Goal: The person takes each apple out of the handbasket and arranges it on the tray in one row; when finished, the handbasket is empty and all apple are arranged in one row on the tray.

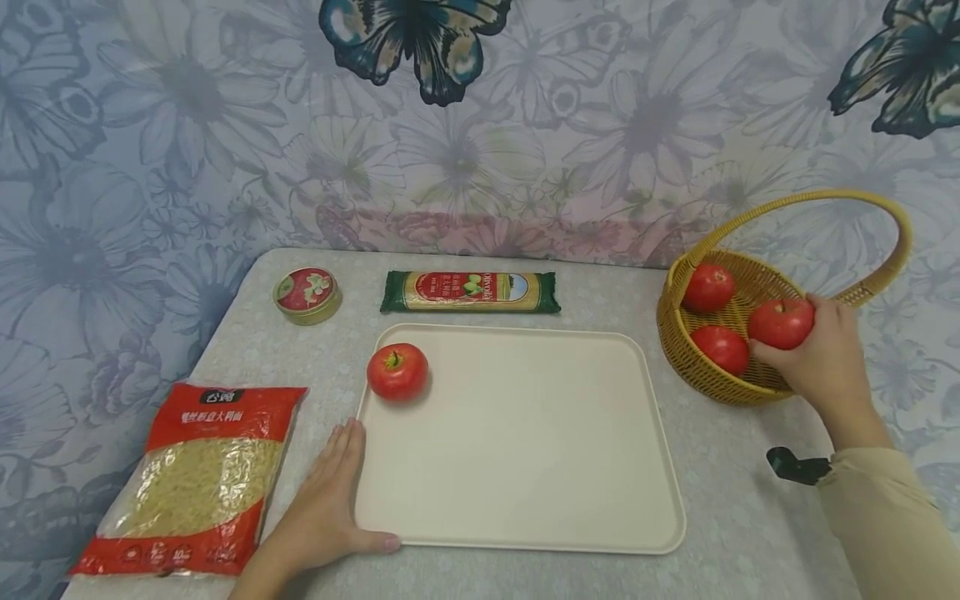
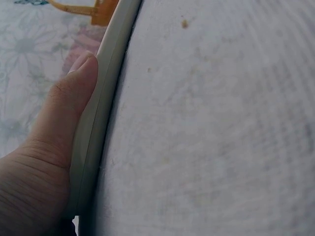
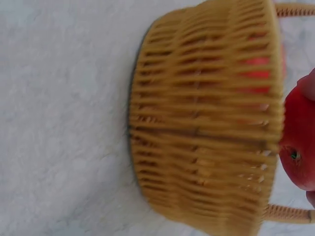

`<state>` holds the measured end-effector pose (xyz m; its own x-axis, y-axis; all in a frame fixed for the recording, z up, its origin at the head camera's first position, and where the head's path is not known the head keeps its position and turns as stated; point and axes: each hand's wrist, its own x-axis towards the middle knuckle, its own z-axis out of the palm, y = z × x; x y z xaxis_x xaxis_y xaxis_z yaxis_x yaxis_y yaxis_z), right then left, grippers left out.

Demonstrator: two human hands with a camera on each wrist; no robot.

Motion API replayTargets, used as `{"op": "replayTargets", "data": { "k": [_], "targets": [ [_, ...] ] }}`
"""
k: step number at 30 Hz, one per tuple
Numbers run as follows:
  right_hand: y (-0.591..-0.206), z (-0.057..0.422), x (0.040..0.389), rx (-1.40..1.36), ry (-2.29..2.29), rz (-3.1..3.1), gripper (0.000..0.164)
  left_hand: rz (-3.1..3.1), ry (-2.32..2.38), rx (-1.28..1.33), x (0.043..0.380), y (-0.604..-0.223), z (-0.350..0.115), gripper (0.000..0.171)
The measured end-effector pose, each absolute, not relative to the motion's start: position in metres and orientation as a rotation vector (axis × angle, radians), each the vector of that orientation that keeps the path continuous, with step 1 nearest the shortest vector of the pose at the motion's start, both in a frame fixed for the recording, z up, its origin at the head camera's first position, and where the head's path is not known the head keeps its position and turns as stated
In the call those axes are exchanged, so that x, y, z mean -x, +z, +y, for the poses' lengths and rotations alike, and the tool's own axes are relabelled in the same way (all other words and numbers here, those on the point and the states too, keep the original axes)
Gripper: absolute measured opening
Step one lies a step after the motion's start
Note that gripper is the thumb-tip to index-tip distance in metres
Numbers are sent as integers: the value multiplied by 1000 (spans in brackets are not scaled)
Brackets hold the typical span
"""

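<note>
My right hand point(image 1: 832, 358) grips a red tomato point(image 1: 782, 323) at the right side of the wicker basket point(image 1: 682, 367). In the right wrist view this tomato point(image 3: 300, 132) shows just above the basket rim. Two more tomatoes, one at the back point(image 1: 708, 287) and one in front point(image 1: 720, 350), lie inside the basket. My left hand point(image 1: 326, 492) rests against the lower left corner of the cream tray point(image 1: 525, 442), its fingers straight along the side and the thumb at the front edge. One tomato point(image 1: 397, 372) sits in the tray's upper left corner.
A red bag of pasta point(image 1: 202, 483) lies left of my left hand. Behind the tray are a round tin point(image 1: 307, 296) and a green-ended pasta packet point(image 1: 471, 292). The basket's tall handle point(image 1: 817, 196) arches above it. A dark strap end point(image 1: 797, 465) sticks out by my right sleeve.
</note>
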<state>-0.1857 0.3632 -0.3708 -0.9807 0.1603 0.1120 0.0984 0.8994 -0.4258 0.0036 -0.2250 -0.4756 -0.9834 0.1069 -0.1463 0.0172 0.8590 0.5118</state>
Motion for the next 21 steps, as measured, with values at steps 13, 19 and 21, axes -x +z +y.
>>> {"op": "replayTargets", "data": {
  "k": [13,19,21],
  "targets": [
    [-346,305,170,65,818,-2772,101,2861,799,-100,-4,-477,-226,152],
    [-346,268,162,-79,903,-2710,98,2856,804,-100,-3,-477,-227,152],
    [-348,254,161,-154,932,-2695,97,2853,803,-97,-2,-477,-227,152]
  ]
}}
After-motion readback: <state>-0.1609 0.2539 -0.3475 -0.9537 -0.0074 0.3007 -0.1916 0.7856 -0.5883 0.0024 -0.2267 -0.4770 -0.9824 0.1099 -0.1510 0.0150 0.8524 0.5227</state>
